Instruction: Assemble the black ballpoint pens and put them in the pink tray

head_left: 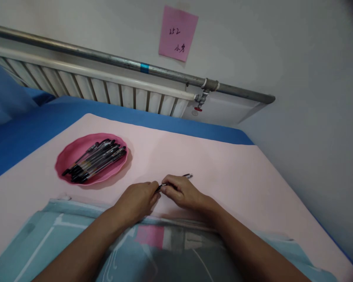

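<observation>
Head view: pen [189,176] spans both hands over pink mat [223,168]; left hand [139,199] pinching its dark left end, right hand [184,192] gripping its middle, other end jutting past right fingers; pink bowl [75,150] of pens [98,158] beyond left hand, apart

Pink paper note [179,34], on wall [297,58] above metal pipe [106,57]: handwritten, dark ink, 2 lines, sl. tilted w/ the note. Upper line: no. "252". Lower line, set a bit to R: 2 Chinese chars; 1st reads "小", 2nd poss. "芳", can't be sure. Pens [97,160] in pink dish [63,158] & held pen [189,176]: any print too small to read. No other legible txt.
</observation>
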`<state>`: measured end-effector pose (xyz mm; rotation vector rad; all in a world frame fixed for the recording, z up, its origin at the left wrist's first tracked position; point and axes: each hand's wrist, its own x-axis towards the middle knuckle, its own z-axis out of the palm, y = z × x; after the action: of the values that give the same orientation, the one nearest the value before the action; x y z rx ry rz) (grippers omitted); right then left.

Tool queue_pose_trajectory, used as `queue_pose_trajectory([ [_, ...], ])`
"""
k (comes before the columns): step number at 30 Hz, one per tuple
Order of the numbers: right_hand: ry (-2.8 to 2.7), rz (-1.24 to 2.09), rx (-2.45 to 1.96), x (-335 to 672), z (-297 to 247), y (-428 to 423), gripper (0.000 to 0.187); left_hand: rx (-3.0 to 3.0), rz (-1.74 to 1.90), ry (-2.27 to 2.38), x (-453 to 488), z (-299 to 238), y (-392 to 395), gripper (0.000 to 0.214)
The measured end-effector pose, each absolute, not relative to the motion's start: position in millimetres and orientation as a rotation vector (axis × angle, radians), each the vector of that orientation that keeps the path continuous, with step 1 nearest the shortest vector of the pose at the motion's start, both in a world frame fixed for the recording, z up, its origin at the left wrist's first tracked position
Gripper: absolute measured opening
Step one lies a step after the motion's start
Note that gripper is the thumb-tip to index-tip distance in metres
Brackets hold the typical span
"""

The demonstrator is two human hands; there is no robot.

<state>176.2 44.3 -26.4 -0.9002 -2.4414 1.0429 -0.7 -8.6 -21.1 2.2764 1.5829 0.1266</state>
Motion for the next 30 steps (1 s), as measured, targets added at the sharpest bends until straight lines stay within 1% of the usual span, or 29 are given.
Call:
queue_pose_trajectory([
  [30,-2.443,1.042,-0.889,176.3,-25.2,44.5,0.014,2.251,0.099,1.578,-1.6,-19.0,-8.2,0.023],
])
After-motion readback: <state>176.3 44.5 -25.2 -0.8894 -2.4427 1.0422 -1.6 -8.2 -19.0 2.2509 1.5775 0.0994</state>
